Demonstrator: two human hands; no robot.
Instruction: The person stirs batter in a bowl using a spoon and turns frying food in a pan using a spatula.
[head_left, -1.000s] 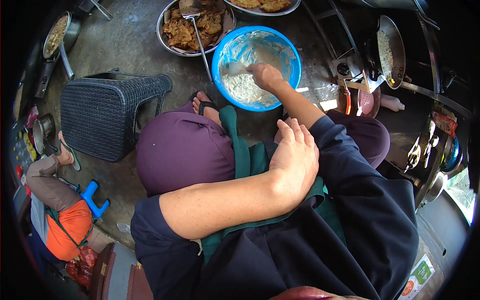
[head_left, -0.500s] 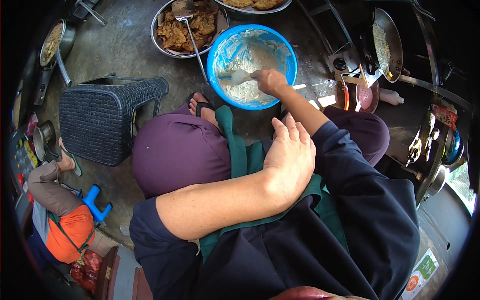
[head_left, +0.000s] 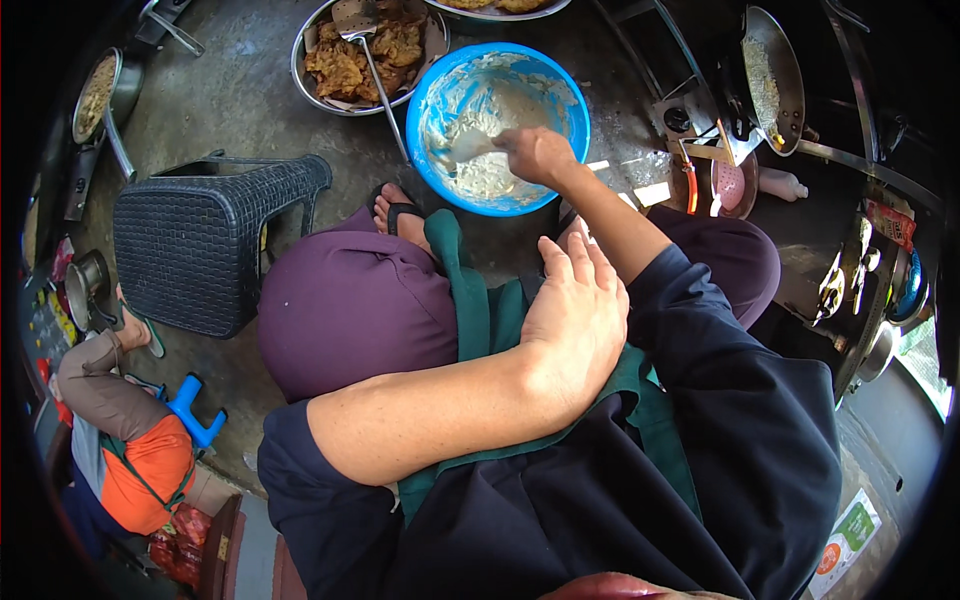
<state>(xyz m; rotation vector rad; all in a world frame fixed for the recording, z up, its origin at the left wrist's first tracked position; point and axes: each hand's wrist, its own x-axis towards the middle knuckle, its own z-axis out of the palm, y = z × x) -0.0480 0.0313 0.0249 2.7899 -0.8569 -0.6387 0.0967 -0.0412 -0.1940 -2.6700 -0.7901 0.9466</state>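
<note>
My right hand (head_left: 540,156) is closed round the handle of a pale spatula (head_left: 470,146), whose blade dips into thick whitish batter (head_left: 485,178). The batter lies in a round blue basin (head_left: 412,128) on the floor in front of me and is smeared up its inner wall. My left forearm crosses my lap, and my left hand (head_left: 578,298) rests near my right elbow with its fingers stretched out, holding nothing. Just left of the basin, a metal bowl (head_left: 299,60) holds browned fried pieces (head_left: 345,68), with a slotted turner (head_left: 372,62) lying across them.
A dark woven-look plastic stool (head_left: 190,255) stands at left. Behind it, another person in orange (head_left: 150,465) sits near a blue stool (head_left: 197,412). To the right are a gas stove (head_left: 682,120), a frying pan (head_left: 790,85) and a pink strainer (head_left: 730,185). Another filled tray (head_left: 540,12) is at the far edge.
My right hand and the spatula have shifted slightly left and up within the basin. The whole view has also moved a little. My left hand stays in place.
</note>
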